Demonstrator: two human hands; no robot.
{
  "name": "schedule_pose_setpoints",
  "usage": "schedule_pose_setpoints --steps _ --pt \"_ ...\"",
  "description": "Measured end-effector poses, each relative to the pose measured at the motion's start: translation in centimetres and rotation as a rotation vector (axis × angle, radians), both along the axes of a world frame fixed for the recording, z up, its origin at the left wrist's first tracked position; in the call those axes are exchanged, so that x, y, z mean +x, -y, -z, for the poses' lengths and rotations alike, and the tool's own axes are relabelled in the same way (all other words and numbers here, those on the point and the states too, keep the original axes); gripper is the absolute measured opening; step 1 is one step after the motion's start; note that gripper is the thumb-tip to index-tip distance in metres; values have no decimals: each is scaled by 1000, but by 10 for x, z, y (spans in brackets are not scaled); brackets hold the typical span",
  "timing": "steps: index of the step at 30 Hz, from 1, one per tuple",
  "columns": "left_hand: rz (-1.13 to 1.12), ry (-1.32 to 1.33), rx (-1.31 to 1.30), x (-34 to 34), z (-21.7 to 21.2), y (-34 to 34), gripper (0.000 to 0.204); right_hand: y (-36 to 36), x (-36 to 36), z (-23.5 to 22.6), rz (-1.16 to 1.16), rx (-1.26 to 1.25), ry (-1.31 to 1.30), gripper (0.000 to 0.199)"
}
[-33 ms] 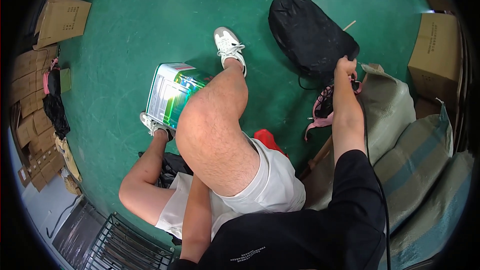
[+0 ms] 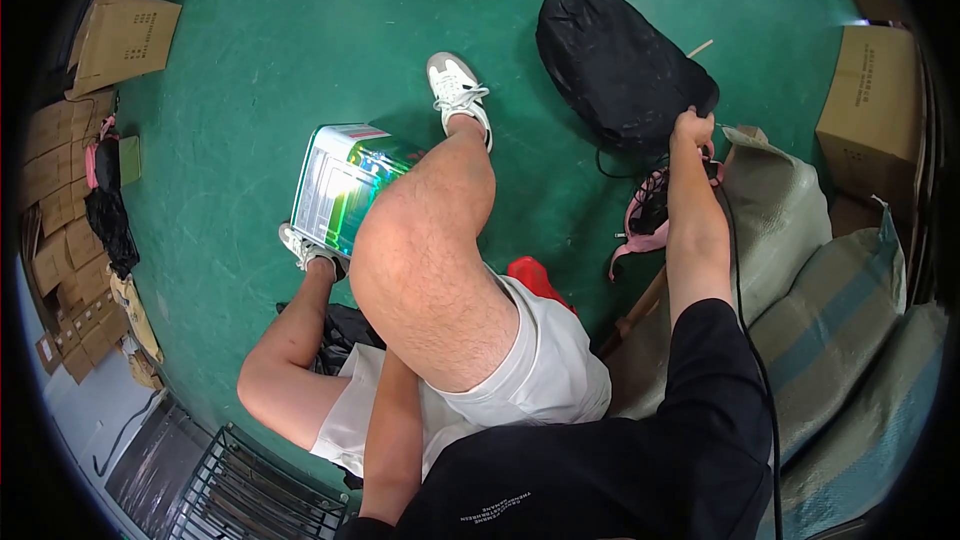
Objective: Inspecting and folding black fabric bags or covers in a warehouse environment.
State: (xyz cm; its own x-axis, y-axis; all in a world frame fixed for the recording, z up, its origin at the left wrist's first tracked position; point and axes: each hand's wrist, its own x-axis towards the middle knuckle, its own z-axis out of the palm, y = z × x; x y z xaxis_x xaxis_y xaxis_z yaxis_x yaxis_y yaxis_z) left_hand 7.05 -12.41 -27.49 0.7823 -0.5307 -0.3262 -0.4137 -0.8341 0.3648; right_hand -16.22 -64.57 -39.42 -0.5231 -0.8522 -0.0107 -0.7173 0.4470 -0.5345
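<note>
My right hand point(image 2: 692, 128), arm stretched forward, is closed on the near end of a bulging black cloth bag point(image 2: 622, 65) lying on the floor. Just below that hand are pink straps point(image 2: 648, 235) and thin black cords, partly tangled. My left forearm point(image 2: 394, 430) passes under my raised right thigh, which hides the left hand and anything in it. A shiny green-and-white rectangular container point(image 2: 345, 180) stands near my left shoe, partly covered by my right knee. It throws back a bright glare.
Large woven sacks point(image 2: 770, 210) lean close on my right, a cardboard box point(image 2: 870, 95) beyond them. Cardboard boxes point(image 2: 75, 240) are stacked at far left. A red thing point(image 2: 538, 278) lies beside my thigh, and a black wire rack point(image 2: 255, 490) stands at lower left.
</note>
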Motion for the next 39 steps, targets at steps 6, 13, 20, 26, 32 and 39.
schedule_pose_setpoints --steps 6,13,20,26,32,39 --pt "24 -52 -46 -24 7 16 82 -28 33 -25 -72 13 -248 81" --pt "121 -173 -110 -79 15 37 81 -242 71 -40 -819 -270 371 34" --pt "180 -239 -134 -107 19 39 81 -299 -43 -15 -65 130 -225 93" --pt "170 -247 -139 -110 15 27 80 -252 -106 -10 -5 549 -120 128" --pt "111 -242 -186 -124 15 39 80 -261 -129 35 110 688 -5 145" --pt "94 -241 -181 -126 16 33 79 -262 -126 41 90 594 -18 120"
